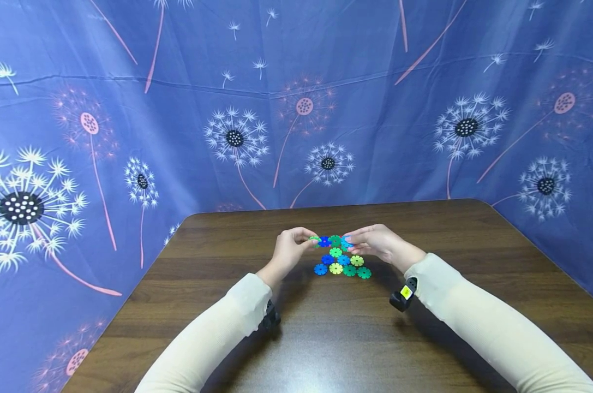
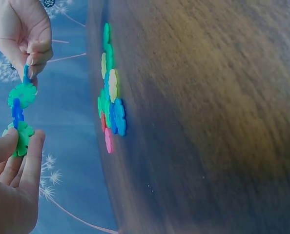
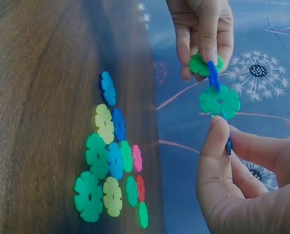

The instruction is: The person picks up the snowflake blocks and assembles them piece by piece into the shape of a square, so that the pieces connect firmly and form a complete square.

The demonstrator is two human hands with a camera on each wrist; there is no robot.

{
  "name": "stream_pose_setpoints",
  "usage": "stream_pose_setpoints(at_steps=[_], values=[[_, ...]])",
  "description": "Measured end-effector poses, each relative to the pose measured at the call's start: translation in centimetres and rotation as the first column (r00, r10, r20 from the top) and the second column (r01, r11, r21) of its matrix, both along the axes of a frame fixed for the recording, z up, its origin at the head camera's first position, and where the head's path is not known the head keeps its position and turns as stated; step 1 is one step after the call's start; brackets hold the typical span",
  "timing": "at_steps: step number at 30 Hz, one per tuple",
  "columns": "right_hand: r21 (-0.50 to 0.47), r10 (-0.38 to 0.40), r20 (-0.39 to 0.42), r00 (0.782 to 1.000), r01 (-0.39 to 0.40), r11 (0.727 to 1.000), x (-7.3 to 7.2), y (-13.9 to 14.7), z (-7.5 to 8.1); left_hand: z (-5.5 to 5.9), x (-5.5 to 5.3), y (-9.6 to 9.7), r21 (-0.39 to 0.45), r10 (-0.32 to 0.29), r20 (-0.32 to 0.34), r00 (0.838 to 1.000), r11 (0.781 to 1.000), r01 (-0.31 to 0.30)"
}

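Note:
Above the table, a short chain of notched, flower-shaped plastic discs spans my two hands. My left hand (image 1: 288,250) pinches the bright green disc (image 2: 24,139) at one end between thumb and fingers. A dark blue disc (image 3: 213,76) slots into it, then a green disc (image 3: 220,101). At the other end, a blue disc (image 2: 26,74) stands edge-on, pinched by the thumb and fingers of my right hand (image 1: 378,244). Below lie loose discs of the same kind, among them a yellow disc (image 3: 104,124), a green disc (image 3: 88,196) and a pink disc (image 2: 109,140).
The loose discs lie in a cluster on the brown wooden table (image 1: 321,338), with a red disc (image 3: 140,188) among them. Behind the table hangs a blue cloth (image 1: 375,98) with dandelion prints. A black wrist camera (image 1: 403,295) sits under the right cuff.

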State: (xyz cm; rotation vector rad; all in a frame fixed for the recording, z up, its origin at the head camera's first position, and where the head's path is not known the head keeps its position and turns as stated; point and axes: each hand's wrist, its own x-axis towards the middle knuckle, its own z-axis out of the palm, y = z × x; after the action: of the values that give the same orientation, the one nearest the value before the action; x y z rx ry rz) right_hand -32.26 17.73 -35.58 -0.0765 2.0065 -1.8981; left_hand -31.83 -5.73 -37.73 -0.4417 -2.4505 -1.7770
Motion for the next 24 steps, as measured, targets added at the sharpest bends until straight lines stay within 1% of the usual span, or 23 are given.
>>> stream_pose_setpoints(at_steps=[2,5,9,11,14,18,24], values=[[-0.01,-0.005,0.01,1.0,0.005,1.0,0.0,-0.1,-0.1,0.0,0.0,0.0,-0.01,-0.017,0.016,1.0,1.0,0.017],[-0.033,0.004,0.02,1.0,-0.004,0.999,0.2,-0.3,0.0,0.1,0.1,0.0,-0.007,-0.077,0.041,0.996,0.997,0.077],[-0.056,0.009,0.032,0.999,-0.007,0.998,0.4,-0.6,0.2,0.5,0.2,0.3,0.004,-0.156,0.077,0.985,0.988,0.156],[-0.063,0.006,0.038,0.999,-0.003,0.998,0.4,-0.7,0.3,0.8,0.3,0.4,0.005,-0.178,0.088,0.98,0.984,0.179],[-0.075,0.001,0.049,0.999,0.003,0.997,0.5,-0.8,0.3,0.9,0.4,0.6,-0.058,-0.169,0.074,0.983,0.983,0.174],[-0.086,-0.007,0.064,0.998,0.013,0.996,0.7,-0.8,0.2,0.7,0.3,0.7,-0.155,-0.132,0.049,0.99,0.978,0.138],[-0.085,-0.031,0.088,0.996,0.038,0.996,0.9,-1.2,0.1,0.5,0.1,0.8,-0.181,-0.111,0.037,0.993,0.977,0.116]])
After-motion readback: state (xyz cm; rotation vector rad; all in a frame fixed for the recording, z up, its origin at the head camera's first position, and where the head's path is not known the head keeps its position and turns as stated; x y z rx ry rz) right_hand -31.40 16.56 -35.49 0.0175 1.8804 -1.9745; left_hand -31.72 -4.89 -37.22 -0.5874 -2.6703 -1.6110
